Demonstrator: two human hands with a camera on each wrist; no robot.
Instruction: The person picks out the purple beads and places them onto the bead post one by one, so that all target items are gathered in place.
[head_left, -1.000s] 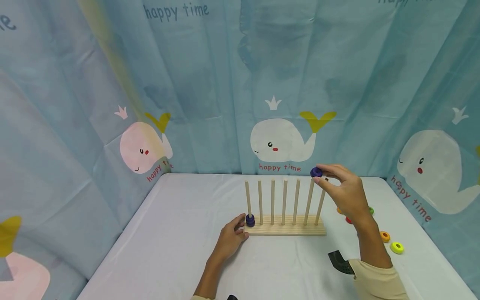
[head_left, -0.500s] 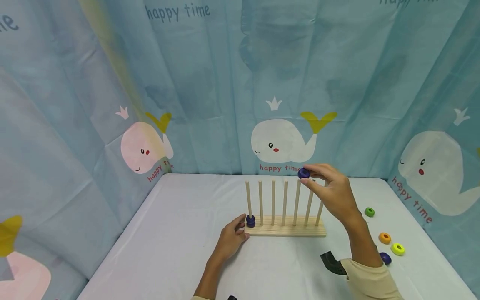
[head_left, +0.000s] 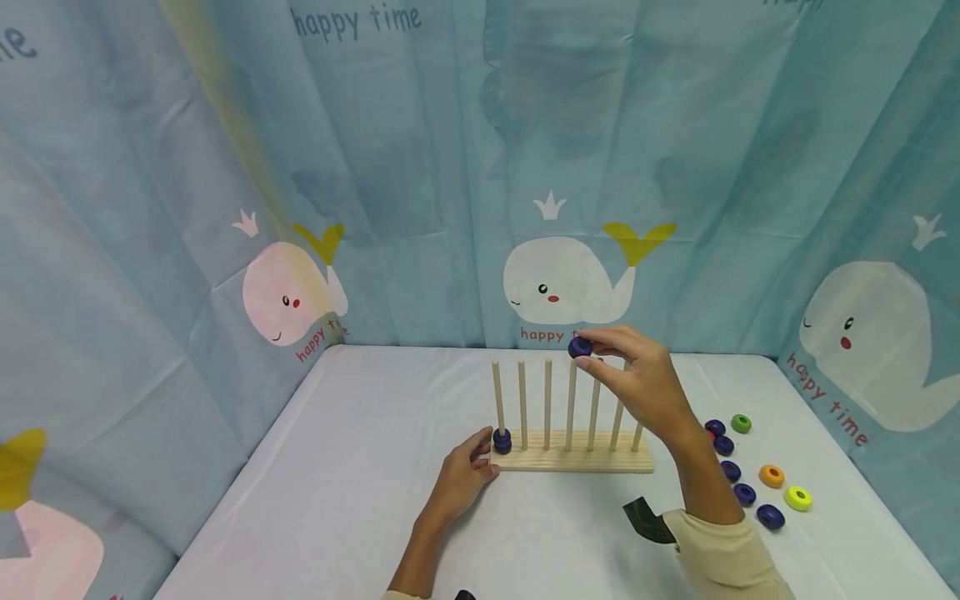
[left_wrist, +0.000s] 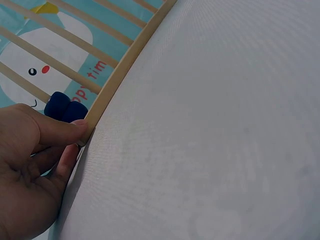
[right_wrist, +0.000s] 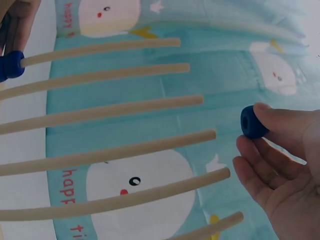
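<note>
A wooden rack (head_left: 592, 461) with several upright pegs stands on the white table. Two dark blue beads (head_left: 502, 442) are stacked at the foot of its leftmost peg. My left hand (head_left: 460, 477) grips the left end of the base, thumb in front and fingers behind, as the left wrist view also shows. Between thumb and fingertips, my right hand (head_left: 637, 379) pinches another blue bead (head_left: 580, 347) at the height of the peg tops, near the middle pegs. In the right wrist view this bead (right_wrist: 254, 122) is apart from the pegs, its hole facing them.
Right of the rack lie several loose blue beads (head_left: 770, 517), a green bead (head_left: 741, 423), an orange bead (head_left: 772, 476) and a yellow bead (head_left: 798, 498). A red bead is mostly hidden among the blue ones. A whale-print curtain (head_left: 420, 275) hangs behind the table.
My right hand has carried the blue bead leftward along the peg tops, from the right-hand pegs to the middle ones. More loose beads are uncovered. My left hand stays on the base.
</note>
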